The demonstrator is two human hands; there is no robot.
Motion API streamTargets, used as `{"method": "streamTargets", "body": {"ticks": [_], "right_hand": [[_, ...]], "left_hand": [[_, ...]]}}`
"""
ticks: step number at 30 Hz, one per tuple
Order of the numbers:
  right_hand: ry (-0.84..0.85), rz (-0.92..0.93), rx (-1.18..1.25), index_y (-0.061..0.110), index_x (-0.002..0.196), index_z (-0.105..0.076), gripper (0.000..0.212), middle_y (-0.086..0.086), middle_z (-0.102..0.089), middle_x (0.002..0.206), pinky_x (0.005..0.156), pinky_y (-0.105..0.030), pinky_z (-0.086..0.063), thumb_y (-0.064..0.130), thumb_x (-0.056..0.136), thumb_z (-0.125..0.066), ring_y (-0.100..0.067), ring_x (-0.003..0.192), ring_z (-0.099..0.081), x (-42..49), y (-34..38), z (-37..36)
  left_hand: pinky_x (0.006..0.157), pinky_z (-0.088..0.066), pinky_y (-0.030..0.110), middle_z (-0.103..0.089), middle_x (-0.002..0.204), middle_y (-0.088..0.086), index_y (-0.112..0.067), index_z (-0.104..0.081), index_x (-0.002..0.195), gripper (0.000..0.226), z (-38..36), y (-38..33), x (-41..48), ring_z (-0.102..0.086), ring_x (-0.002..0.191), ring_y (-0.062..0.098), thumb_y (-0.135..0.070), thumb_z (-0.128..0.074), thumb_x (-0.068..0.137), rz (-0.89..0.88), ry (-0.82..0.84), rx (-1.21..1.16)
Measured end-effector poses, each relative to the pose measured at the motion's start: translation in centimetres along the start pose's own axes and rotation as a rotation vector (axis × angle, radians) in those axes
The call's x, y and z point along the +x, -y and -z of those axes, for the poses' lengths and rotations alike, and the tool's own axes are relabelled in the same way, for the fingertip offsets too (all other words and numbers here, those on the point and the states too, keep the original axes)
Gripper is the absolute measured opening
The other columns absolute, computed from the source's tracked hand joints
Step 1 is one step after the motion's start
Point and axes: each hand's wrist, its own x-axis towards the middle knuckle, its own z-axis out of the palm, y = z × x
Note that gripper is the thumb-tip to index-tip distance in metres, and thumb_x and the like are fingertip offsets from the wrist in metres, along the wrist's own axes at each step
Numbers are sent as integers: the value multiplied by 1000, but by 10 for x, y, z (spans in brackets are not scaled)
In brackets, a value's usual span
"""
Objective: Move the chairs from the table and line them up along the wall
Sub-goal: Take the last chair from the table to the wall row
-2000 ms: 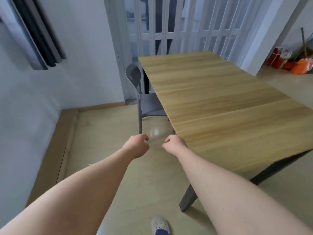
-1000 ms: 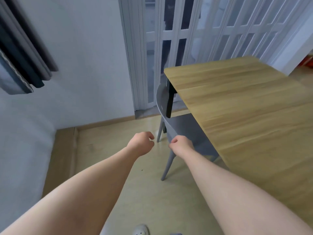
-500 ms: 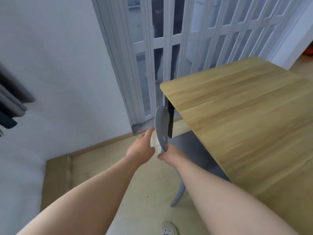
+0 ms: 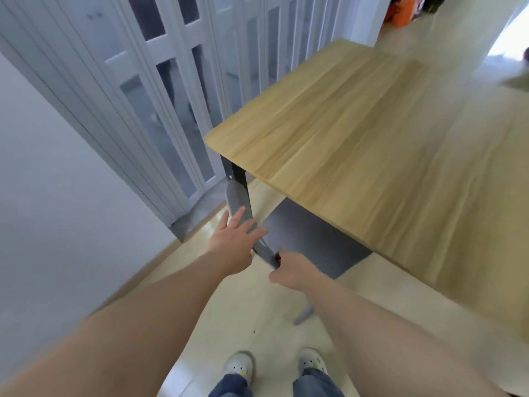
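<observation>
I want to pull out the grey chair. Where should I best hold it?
Probably grip the backrest top edge, from behind, one hand near each end. The seat lies tucked under the table, so only the backrest stands free.

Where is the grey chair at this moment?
In the head view the grey chair sits centre frame, its seat tucked under the near-left corner of the wooden table, with the left hand and right hand on its backrest.

No legible text, label, brand, number or sign on any surface in view, none on the wooden table [image 4: 357,133], none on the grey chair [image 4: 309,239], none on the folding door [image 4: 160,90]
</observation>
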Motion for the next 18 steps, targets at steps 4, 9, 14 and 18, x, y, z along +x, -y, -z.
{"method": "streamTargets", "body": {"ticks": [4, 9, 14, 18], "right_hand": [[-100, -107, -41, 12, 99, -49, 15, -7, -56, 93, 67, -29, -39, 17, 85, -51, -23, 80, -50, -1, 7, -14], [-147, -208, -103, 13, 119, -50, 31, -8, -59, 100, 82, -39, -48, 17, 89, -45, -30, 97, -60, 5, 8, -24], [-160, -207, -172, 12, 119, -53, 30, -11, -61, 107, 73, -35, -44, 12, 92, -39, -32, 94, -58, 5, 10, -25], [-181, -138, -296, 14, 118, -54, 30, -11, -63, 112, 68, -33, -39, 11, 94, -38, -32, 92, -59, 1, 12, -20]], "left_hand": [[121, -3, 47, -54, 136, -5, -31, -52, 131, 42, -3, 14, 19, -35, 140, 23, -12, -43, 94, -186, 13, 156], [99, -33, 37, -68, 109, -4, -27, -63, 109, 25, -11, 9, 38, -59, 107, 23, -16, -49, 92, -288, -40, 279], [92, -38, 36, -69, 104, -2, -25, -61, 107, 23, -14, 9, 42, -63, 101, 24, -13, -48, 92, -344, -63, 316], [92, -41, 35, -70, 104, 1, -20, -62, 107, 22, -12, 9, 44, -64, 100, 25, -9, -51, 91, -345, -27, 320]]}}
